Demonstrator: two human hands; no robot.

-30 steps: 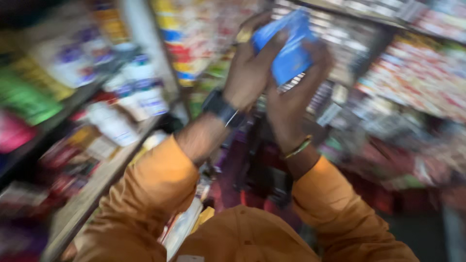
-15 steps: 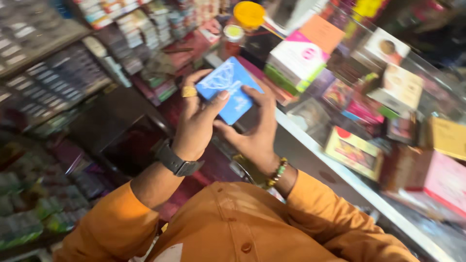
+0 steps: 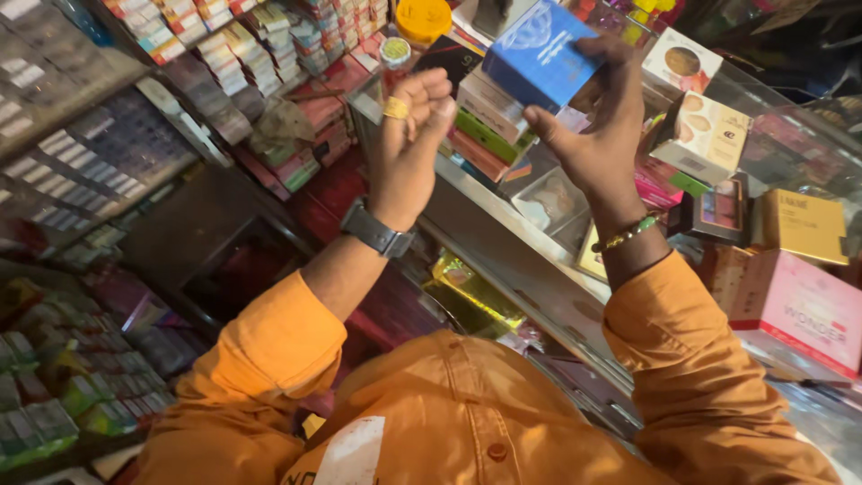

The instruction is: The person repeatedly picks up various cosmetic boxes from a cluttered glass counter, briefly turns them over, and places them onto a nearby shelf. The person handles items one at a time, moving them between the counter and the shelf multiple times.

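Head view showed the right hand (image 3: 603, 135) gripping the blue box (image 3: 537, 54), tilted, above the counter (image 3: 503, 235); the left hand (image 3: 409, 135), loosely curled and empty, was just left of it.

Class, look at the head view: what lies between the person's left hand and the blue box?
Only a narrow gap. Behind it shows a stack of flat boxes on the glass counter; the right hand holds the blue box, left hand apart.

box (image 3: 539, 54): I see it blue, rectangular, pale line pattern on its face | closed | tilted, raised above stacked boxes at the glass counter | gripped by my right hand (image 3: 603, 135)
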